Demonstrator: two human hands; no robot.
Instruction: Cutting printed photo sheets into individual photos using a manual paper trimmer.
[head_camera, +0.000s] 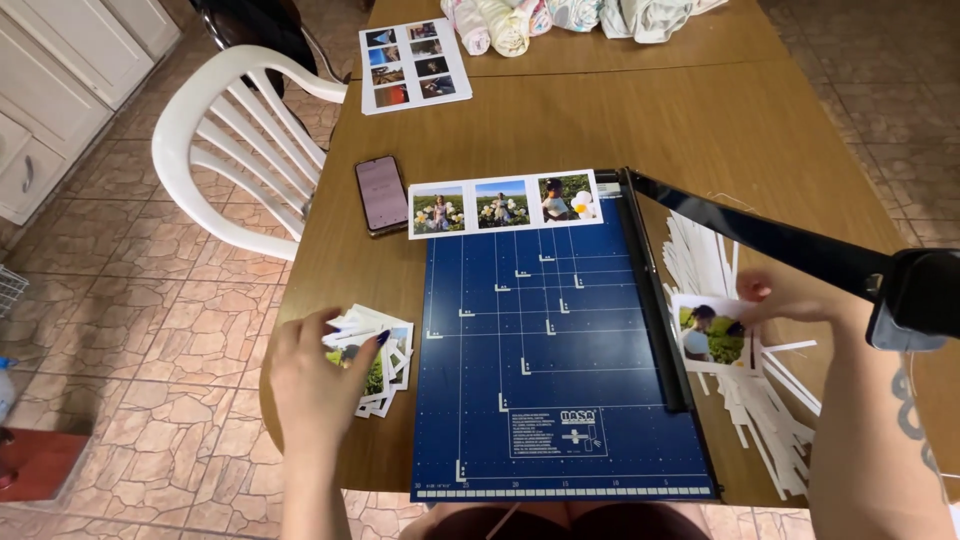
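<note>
While beside the trimmer, cut photo in right hand.

Wooden table under paper cutter, phone

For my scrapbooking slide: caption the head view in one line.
Left hand on a photo stack, right hand holding a cut photo beside the blue paper trimmer.

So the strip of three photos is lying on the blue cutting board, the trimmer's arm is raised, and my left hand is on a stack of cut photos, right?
Not quite. The head view shows the strip of photos lying on the table, along the cutting board's top edge, not on it. The arm is raised, and the left hand rests on the stack of cut photos.
</note>
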